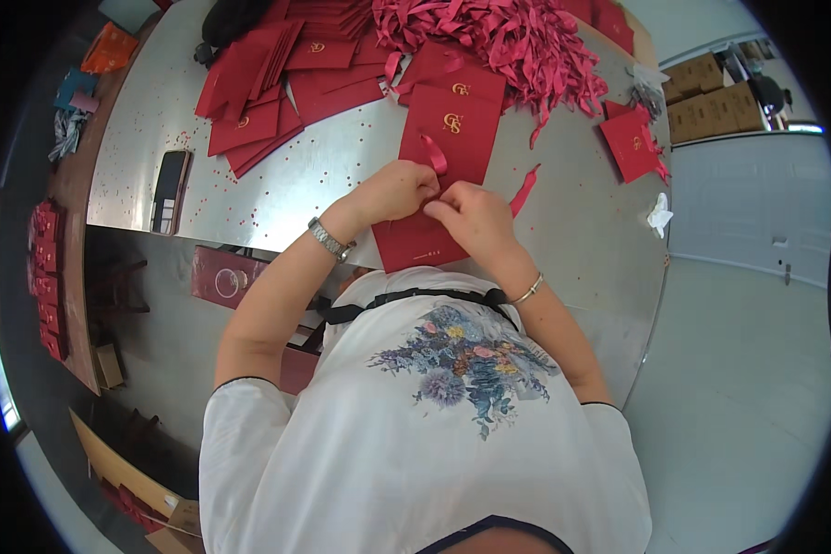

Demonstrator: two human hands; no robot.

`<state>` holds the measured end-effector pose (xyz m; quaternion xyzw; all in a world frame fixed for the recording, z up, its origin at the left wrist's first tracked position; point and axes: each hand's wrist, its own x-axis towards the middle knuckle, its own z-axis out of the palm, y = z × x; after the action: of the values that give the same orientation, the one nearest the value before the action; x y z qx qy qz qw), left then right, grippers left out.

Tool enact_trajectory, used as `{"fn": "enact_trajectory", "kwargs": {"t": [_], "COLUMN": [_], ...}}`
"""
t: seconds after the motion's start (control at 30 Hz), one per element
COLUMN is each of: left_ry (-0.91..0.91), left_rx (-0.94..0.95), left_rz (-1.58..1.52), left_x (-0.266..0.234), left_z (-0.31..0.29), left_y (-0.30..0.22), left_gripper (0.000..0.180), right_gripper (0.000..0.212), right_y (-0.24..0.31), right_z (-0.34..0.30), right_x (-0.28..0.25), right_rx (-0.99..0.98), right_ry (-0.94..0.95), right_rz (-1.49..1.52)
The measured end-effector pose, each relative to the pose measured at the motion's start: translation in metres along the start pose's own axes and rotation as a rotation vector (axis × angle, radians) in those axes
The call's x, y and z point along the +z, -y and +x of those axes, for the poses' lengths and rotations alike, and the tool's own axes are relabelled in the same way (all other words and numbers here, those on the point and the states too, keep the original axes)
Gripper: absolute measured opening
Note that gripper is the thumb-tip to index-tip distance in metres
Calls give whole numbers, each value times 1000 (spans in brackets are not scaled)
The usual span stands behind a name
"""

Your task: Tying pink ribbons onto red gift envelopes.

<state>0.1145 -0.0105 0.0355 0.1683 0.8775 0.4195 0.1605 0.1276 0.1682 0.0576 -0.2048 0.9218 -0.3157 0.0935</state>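
Note:
A long red paper folder or flat bag (422,242) with gold lettering lies at the table's front edge, before my body. A pinkish-red ribbon (433,155) crosses it; one tail rises beside my left hand, and the other sticks out past my right hand. With fingers pinched, my left hand (403,192) grips the ribbon at the middle of the folder. My right hand (478,220) is closed close beside it, thumb and fingertips together on the same ribbon. Fingers hide the spot where the ribbon meets the folder. More red folders (471,85) lie just beyond.
A heap of loose ribbons (503,42) covers the table's far side. Stacked red folders (249,125) stand at far left, near a phone (169,192). On the right are a red bag with ribbon (632,146), crumpled tissue (659,215) and cartons (716,106).

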Motion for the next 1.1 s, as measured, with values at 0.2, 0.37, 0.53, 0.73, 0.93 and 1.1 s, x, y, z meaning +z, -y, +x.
{"fn": "enact_trajectory", "kwargs": {"t": [0.2, 0.37, 0.53, 0.73, 0.93, 1.1], "left_ry": [-112, -426, -568, -742, -441, -367], "left_rx": [57, -248, -546, -206, 230, 71], "left_rz": [-37, -411, -674, -459, 303, 85], "left_x": [4, 5, -2, -1, 0, 12], "left_z": [-2, 3, 6, -16, -34, -38], "left_y": [1, 6, 7, 23, 2, 29], "left_gripper": [10, 15, 23, 29, 21, 20], "right_gripper": [11, 8, 8, 10, 14, 22], "right_y": [-19, -24, -28, -43, -55, -71], "right_z": [11, 13, 16, 11, 9, -8], "right_x": [-4, -5, -8, -1, 0, -2], "right_rx": [-316, -317, -236, -172, -157, 85], "right_ry": [-121, -62, -13, -70, -79, -148], "right_rz": [86, 100, 107, 177, 168, 282]}}
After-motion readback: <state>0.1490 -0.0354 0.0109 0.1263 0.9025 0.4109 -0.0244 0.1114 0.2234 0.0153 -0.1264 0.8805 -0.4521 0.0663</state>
